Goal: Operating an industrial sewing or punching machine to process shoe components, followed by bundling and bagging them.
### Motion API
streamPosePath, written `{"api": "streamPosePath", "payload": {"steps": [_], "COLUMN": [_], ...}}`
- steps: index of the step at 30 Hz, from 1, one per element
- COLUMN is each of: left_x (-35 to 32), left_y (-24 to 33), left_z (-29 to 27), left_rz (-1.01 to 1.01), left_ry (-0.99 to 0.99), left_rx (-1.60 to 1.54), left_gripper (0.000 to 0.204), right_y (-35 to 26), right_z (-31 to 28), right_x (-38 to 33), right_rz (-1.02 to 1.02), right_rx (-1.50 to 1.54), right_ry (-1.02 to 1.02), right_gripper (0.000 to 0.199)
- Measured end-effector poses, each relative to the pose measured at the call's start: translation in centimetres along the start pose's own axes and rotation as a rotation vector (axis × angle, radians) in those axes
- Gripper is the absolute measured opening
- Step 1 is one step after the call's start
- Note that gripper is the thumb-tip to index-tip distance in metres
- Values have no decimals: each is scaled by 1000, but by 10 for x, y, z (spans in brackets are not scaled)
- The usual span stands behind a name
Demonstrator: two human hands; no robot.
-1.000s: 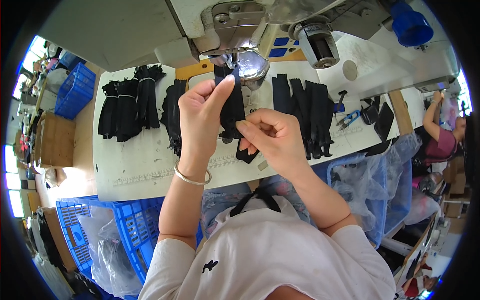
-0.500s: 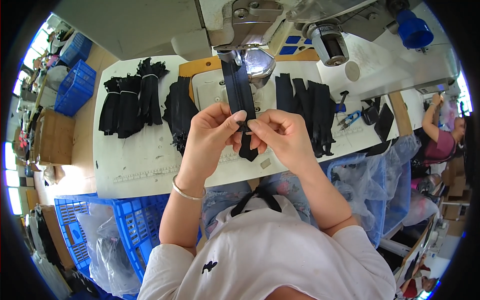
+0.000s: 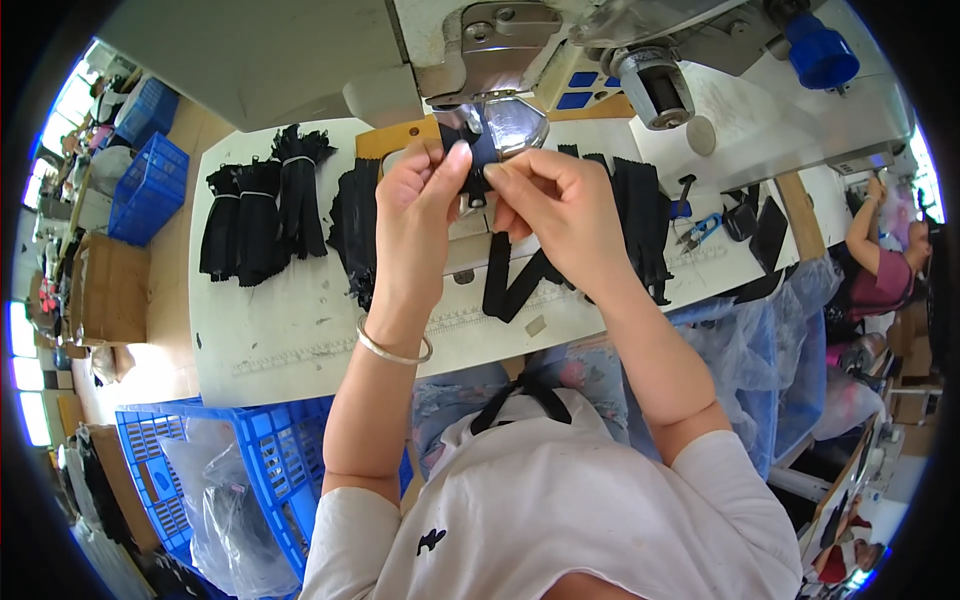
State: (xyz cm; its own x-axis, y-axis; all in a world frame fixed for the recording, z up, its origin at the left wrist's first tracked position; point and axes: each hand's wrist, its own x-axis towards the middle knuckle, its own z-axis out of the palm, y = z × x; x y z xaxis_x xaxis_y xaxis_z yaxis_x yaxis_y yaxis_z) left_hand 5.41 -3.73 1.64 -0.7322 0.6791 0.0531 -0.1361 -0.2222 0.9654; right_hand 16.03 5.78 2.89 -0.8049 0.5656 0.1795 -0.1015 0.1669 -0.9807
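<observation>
Centrally, a black zipper (image 3: 484,152) lies beneath the sewing machine head (image 3: 505,45), its near end pinched in the closed fingers of the left hand (image 3: 412,192) and right hand (image 3: 565,208), which mask much of it. The needle tip cannot be made out. A bent black strip (image 3: 502,285) partly hidden by the right hand overlies the bench (image 3: 290,335).

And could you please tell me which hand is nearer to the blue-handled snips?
The right hand: it is to the left of the blue-handled snips, with black zipper strips between. The left hand is farther left, beyond the right hand.
</observation>
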Motion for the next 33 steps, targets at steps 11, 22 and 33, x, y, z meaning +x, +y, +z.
{"api": "streamPosePath", "payload": {"steps": [11, 22, 33], "left_x": [38, 27, -37], "left_y": [-2, 11, -31], "left_z": [-5, -20, -120], "left_rz": [35, 206, -96], "left_ry": [14, 194, 284], "left_rx": [-58, 65, 462], "left_gripper": [11, 10, 20], "right_y": [27, 45, 65], "right_z": [-47, -107, -103], "right_x": [-57, -74, -81], "right_rz": [235, 47, 186], "right_rx": [-65, -646, -1142], "right_ry": [161, 252, 242], "right_gripper": [20, 24, 31]}}
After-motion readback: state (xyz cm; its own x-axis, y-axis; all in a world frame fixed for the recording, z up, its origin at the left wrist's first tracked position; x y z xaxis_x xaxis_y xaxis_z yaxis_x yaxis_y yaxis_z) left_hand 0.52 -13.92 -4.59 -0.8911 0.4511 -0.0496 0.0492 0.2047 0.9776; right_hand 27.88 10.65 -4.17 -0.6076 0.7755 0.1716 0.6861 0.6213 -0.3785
